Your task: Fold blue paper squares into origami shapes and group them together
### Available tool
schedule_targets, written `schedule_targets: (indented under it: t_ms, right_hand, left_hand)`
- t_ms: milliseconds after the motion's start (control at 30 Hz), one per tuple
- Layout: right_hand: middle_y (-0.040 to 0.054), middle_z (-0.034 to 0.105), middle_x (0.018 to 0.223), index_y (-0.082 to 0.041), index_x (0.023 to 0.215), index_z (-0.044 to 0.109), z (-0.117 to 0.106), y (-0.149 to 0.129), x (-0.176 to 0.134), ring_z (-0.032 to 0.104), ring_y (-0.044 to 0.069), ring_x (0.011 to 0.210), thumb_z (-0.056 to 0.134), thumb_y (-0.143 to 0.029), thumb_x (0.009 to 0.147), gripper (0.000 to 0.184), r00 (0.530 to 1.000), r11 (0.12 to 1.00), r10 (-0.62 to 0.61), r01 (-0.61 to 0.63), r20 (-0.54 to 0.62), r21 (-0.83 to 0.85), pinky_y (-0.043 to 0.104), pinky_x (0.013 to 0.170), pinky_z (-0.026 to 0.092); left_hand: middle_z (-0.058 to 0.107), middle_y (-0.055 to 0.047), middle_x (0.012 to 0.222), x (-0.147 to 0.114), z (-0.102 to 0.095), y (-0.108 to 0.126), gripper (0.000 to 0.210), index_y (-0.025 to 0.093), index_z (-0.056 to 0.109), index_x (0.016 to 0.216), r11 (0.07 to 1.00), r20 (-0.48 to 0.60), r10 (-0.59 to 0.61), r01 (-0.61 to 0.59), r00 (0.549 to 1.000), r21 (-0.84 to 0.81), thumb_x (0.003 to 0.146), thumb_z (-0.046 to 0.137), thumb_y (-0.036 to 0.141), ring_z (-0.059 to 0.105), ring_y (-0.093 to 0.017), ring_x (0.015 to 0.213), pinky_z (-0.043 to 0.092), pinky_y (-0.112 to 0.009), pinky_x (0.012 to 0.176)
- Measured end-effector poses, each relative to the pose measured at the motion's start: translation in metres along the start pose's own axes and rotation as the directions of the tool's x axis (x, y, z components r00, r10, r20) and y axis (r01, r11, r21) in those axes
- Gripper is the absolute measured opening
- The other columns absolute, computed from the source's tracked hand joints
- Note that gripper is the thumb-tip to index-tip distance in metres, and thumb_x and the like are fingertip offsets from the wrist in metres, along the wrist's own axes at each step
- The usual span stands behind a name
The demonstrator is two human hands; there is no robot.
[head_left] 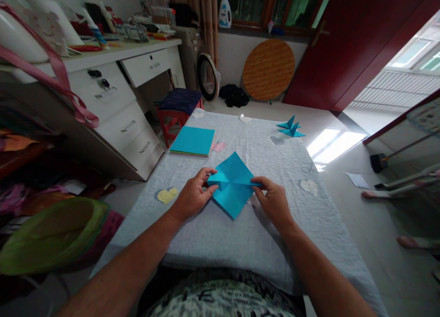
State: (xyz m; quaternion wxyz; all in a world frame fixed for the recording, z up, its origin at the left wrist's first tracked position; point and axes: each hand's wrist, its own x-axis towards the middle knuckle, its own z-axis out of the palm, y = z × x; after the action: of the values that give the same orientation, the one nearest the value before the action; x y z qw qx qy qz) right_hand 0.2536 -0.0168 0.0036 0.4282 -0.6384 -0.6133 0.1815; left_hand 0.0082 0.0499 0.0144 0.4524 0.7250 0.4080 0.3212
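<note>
Left side: a white desk (103, 94) with drawers stood near a red stool (165, 119). At the far end, a washing machine (188, 44) had its round door open beside a brown curtain (210, 23). A round wooden tabletop (269, 69) leaned on the white wall (228, 55) below a wood-framed window (249, 2). Right: a dark red door (343, 46) stood open; daylight lay in bright patches on the glossy floor (338, 181).

Bright glare on tiled floor (340, 145)
</note>
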Motion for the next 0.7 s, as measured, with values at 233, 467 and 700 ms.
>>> schedule_targets:
  t_ms: [233, 467, 700]
  right_hand:
    - [0.0067, 0.071, 0.088, -0.021, 0.092, 0.071, 0.002, -0.004, -0.003, 0.066, 0.021, 0.08, 0.055, -0.017, 0.091, 0.016, 0.977, 0.97, -0.21, 0.203, -0.042, -0.135, 0.035, 0.076, 0.053]
    - [0.0096, 0.063, 0.107, -0.02, 0.088, 0.062, 0.001, -0.016, -0.005, 0.064, 0.019, 0.085, 0.056, -0.019, 0.094, 0.008, 0.95, 0.953, -0.29, 0.276, -0.116, -0.127, 0.032, 0.072, 0.053]
    - [0.0042, 0.07, 0.088, -0.022, 0.093, 0.059, 0.004, -0.022, -0.01, 0.066, 0.016, 0.076, 0.055, -0.019, 0.097, 0.007, 0.924, 0.923, -0.371, 0.356, -0.094, -0.146, 0.027, 0.069, 0.051]
  left_hand:
    - [0.07, -0.001, 0.081, 0.0, 0.004, 0.0, 0.017, 0.019, 0.062, 0.102, 0.978, -0.153, 0.107, -0.076, 0.982, 0.196, 0.09, 0.06, 0.031, 0.067, -0.016, 0.069, 0.049, -0.024, 0.064]
    - [0.072, -0.003, 0.091, 0.001, 0.009, 0.005, 0.01, 0.019, 0.067, 0.091, 0.951, -0.178, 0.237, -0.191, 0.955, 0.243, 0.088, 0.061, 0.026, 0.068, -0.019, 0.087, 0.052, -0.03, 0.083]
    - [0.067, -0.007, 0.12, -0.005, 0.012, 0.009, 0.046, 0.021, 0.056, 0.126, 0.963, -0.06, 0.199, -0.184, 0.978, 0.196, 0.082, 0.067, 0.022, 0.066, -0.02, 0.099, 0.052, -0.031, 0.088]
